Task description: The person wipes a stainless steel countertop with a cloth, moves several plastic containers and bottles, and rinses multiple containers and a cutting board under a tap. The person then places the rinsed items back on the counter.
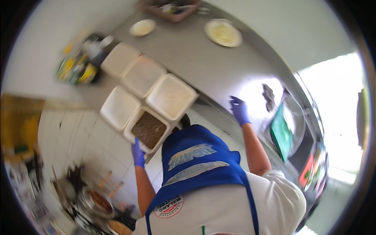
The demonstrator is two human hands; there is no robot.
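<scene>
In a blue-violet glove, my left hand (137, 153) is at the near corner of a white square tub (127, 132) filled with dark brown bits. Its fingers lie against the rim; whether they grip it cannot be told. Also gloved, my right hand (240, 109) is over the metal counter, fingers apart, holding nothing. A dark grey crumpled cloth (268, 97) lies to its right. Several more white tubs stand beside the filled one, among them a pale tub (171, 96) adjoining it and another (120, 108) on its left.
A grey metal counter (188, 50) bears a plate of pale food (223, 33), a small white bowl (142, 27) and a brownish container (175, 17). At right, a green cutting board (282, 132) leans in a round basin (296, 117). Yellow-green packages (77, 70) are at left.
</scene>
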